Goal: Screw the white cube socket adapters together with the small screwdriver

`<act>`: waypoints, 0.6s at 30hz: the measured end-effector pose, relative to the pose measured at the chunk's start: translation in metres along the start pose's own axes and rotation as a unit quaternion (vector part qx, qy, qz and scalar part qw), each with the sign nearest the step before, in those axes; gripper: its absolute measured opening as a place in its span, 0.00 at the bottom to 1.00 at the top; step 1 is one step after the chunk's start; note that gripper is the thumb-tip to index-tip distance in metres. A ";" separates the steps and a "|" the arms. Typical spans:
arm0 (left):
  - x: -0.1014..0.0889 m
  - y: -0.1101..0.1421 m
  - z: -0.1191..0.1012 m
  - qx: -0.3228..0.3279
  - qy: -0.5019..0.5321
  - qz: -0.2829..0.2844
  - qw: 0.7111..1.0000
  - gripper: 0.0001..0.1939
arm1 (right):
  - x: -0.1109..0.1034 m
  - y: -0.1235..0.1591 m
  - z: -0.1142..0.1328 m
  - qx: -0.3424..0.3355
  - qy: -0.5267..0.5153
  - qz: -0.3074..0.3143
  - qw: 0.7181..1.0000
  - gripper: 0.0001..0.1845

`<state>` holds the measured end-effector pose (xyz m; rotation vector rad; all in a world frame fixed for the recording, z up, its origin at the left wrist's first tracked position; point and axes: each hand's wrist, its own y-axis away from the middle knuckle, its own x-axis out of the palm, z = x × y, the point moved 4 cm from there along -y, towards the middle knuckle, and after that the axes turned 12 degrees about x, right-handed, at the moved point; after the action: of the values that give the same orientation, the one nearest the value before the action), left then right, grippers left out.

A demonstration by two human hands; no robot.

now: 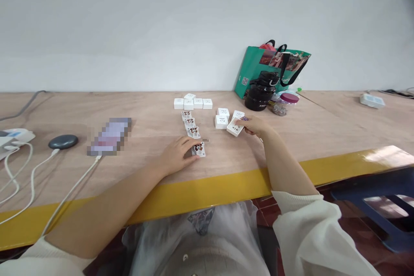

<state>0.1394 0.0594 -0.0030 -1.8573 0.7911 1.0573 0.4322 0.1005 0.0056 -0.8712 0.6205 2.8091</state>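
Observation:
My left hand (178, 155) rests on the table, thumb and fingers closed around the left side of an open socket back (199, 149) with brown-coppery parts inside. A small thin strip (205, 140) lies by its fingertips, too small to name. My right hand (254, 125) grips a white wall socket (235, 127), tilted, with its slotted face up. Just behind that are another white socket (238, 114) and two more sockets (221, 121) to the left. Several open socket backs (189, 122) form a column beyond my left hand.
Several white sockets (198, 103) stand in a row farther back, one on top. A black bottle (259, 92), a green bag (254, 62) and a jar with a dark red lid (289, 98) stand back right. A cabled phone (110, 136) and dark round device (63, 141) lie left.

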 end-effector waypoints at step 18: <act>-0.002 -0.004 0.012 -0.065 0.001 -0.034 0.997 0.17 | -0.040 0.006 -0.022 -0.039 0.225 -0.299 0.926 0.15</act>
<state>0.1371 0.0724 -0.0031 -1.9805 0.6691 1.0861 0.4744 0.0856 0.0140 -1.4504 0.2235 2.1034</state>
